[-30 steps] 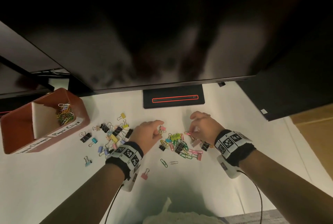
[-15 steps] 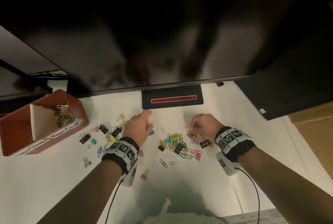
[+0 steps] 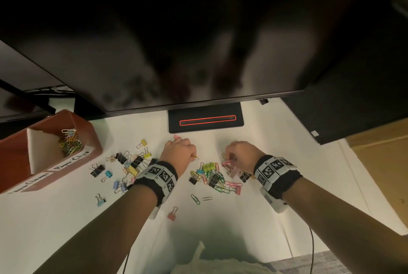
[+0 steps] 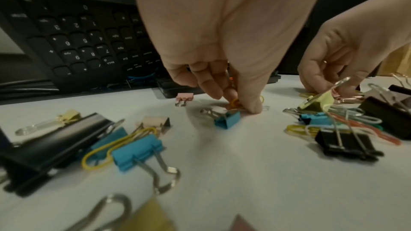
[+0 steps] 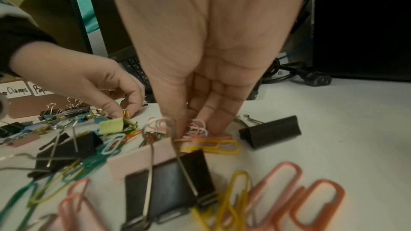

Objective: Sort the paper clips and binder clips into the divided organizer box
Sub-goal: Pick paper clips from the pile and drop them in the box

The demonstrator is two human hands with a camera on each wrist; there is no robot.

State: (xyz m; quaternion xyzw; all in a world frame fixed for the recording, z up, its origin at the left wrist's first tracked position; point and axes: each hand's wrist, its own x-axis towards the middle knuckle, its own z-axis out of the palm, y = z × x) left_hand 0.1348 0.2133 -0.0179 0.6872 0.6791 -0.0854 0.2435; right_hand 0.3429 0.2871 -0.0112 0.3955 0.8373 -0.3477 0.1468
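Note:
A brown divided organizer box stands at the left, with several coloured paper clips in its right compartment. Mixed paper clips and binder clips lie scattered on the white desk. My left hand is curled down on the desk and pinches a yellow-orange paper clip beside a small blue binder clip. My right hand reaches into the pile's right side, its fingertips pinching pink and white paper clips.
A dark monitor overhangs the desk, its stand base just beyond my hands. A black keyboard lies under it at the left. More binder clips lie between the box and my left hand. A power cable lies at the right.
My left hand left the pile, reached toward the monitor base, then curled back onto the yellow-orange clip. My right hand stayed at the pile and drew its fingers in.

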